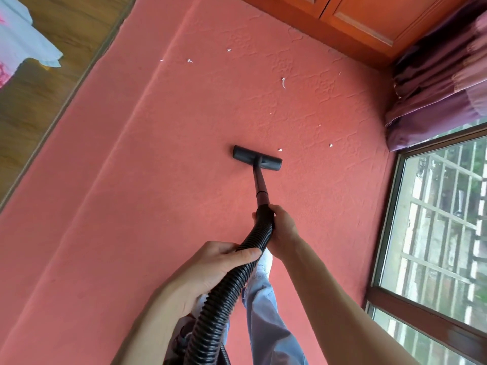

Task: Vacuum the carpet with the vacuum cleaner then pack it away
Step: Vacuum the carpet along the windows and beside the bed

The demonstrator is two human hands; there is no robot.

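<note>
Left grip (210,270), 6 o'clock: fingers curled round ribbed hose (226,288). Right grip (283,230), just beyond: wrapped round hose end where wand (261,183) joins. Floor head (257,157) flat on red carpet (131,206), frame centre. White scraps (283,83) scattered beyond it, 11 to 3 o'clock.

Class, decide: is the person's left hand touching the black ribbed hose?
Touching. The head view shows the left hand wrapping thumb and fingers round the hose.
</note>
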